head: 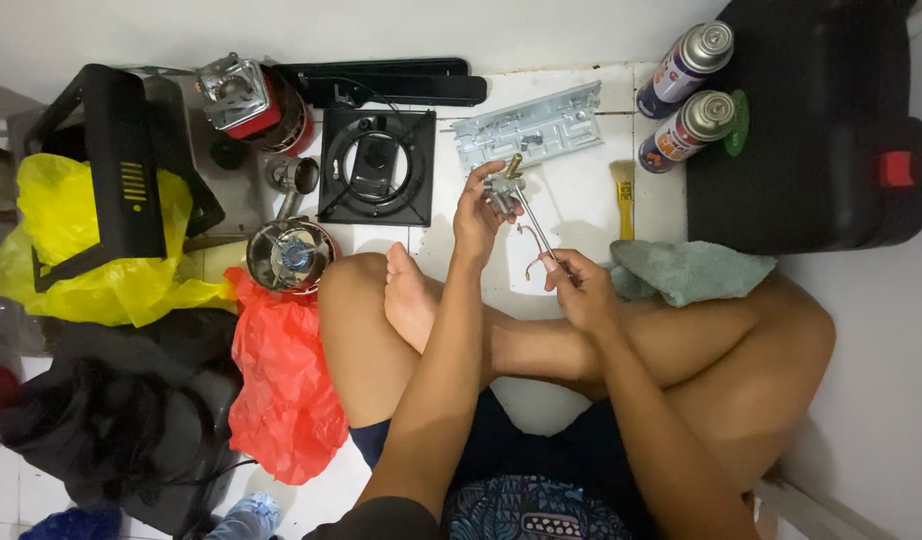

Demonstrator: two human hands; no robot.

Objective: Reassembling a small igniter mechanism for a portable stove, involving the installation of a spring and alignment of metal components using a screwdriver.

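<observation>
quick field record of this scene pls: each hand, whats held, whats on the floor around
left hand: grips metal valve assembly
right hand: pinches thin metal tube running from the valve
floor ahead: grey metal bracket plate, black square burner frame, yellow brush
right side: two spray cans, black case, grey cloth
left side: red plastic bag, yellow plastic bag

my yellow bag (81, 250) | my red bag (281, 390) | grey-green cloth (686, 268) | yellow brush (625, 200) | black case (811, 130) with red latch (895, 168)

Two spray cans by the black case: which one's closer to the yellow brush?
The lower spray can, nearer the person; it lies closest to the yellow brush. The other spray can lies farther up, toward the wall.
</observation>
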